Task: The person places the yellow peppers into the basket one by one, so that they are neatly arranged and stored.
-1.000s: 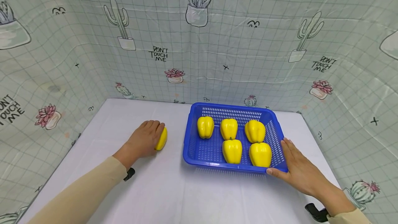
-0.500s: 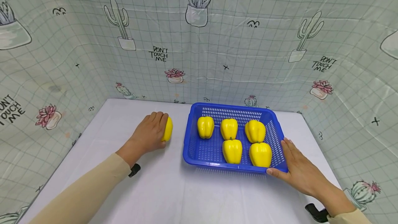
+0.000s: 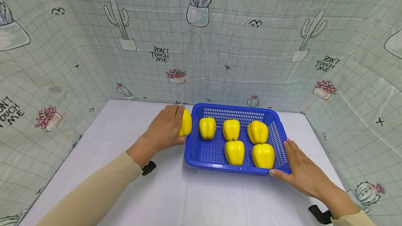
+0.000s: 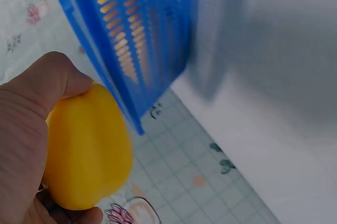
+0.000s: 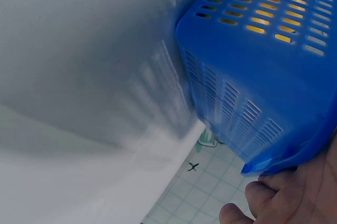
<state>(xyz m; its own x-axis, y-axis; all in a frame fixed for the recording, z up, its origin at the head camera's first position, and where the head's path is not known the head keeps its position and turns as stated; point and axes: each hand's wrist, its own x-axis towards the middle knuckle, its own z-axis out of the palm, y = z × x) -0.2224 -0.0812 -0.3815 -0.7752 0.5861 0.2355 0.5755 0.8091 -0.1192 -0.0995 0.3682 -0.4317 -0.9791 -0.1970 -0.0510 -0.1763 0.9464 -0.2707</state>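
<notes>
My left hand grips a yellow bell pepper, thumb on the near side and fingers over the far side. The pepper is held at the left rim of a blue plastic basket, overlapping that rim in the head view. In the left wrist view the bell pepper shows large below the thumb, close beside the basket wall. My right hand rests on the basket's near right corner, fingers straight along the right side and thumb at the front rim. In the right wrist view its fingers lie beside the rim.
Inside the basket are several more yellow bell peppers, three in the back row and two in front. The basket stands on a white table. A cactus-printed cloth hangs behind and at both sides.
The left hand has carried its bell pepper from the table at left, up and rightward to the basket's left rim. The right hand and the basket have stayed in place.
</notes>
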